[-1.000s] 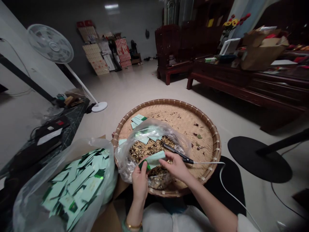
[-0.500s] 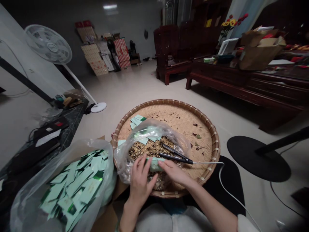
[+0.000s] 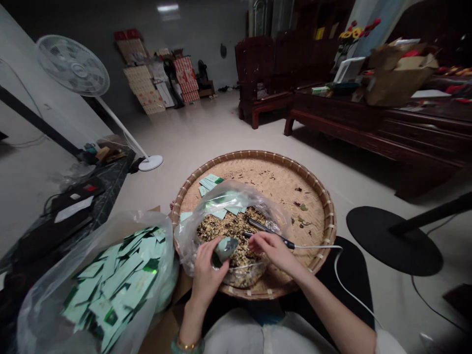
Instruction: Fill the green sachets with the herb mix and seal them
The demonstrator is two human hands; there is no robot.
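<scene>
My left hand (image 3: pixel 207 269) is shut on a small pale green foil-backed packet (image 3: pixel 225 249), curled up at its fingertips. My right hand (image 3: pixel 272 251) grips a black corded tong-like tool (image 3: pixel 271 237), perhaps a heat sealer, with its white cord (image 3: pixel 317 247) trailing right. Both hands are over a clear plastic bag (image 3: pixel 236 196) of dried, crumbled herb or tea mix (image 3: pixel 230 228). The bag lies in a round woven bamboo tray (image 3: pixel 317 206). A few green packets (image 3: pixel 209 183) lie on the tray, partly under the bag.
A large clear bag of green packets (image 3: pixel 110 285) sits at my lower left, on a cardboard box (image 3: pixel 162 329). A dark table (image 3: pixel 81 206) holds clutter at the left. A round black stand base (image 3: pixel 391 241) is at the right, dark wooden furniture (image 3: pixel 368 110) beyond.
The packet has moved left, away from the tool, and now looks curled rather than flat. My left hand has turned and closed around it. The tool's jaws sit slightly higher on the bag.
</scene>
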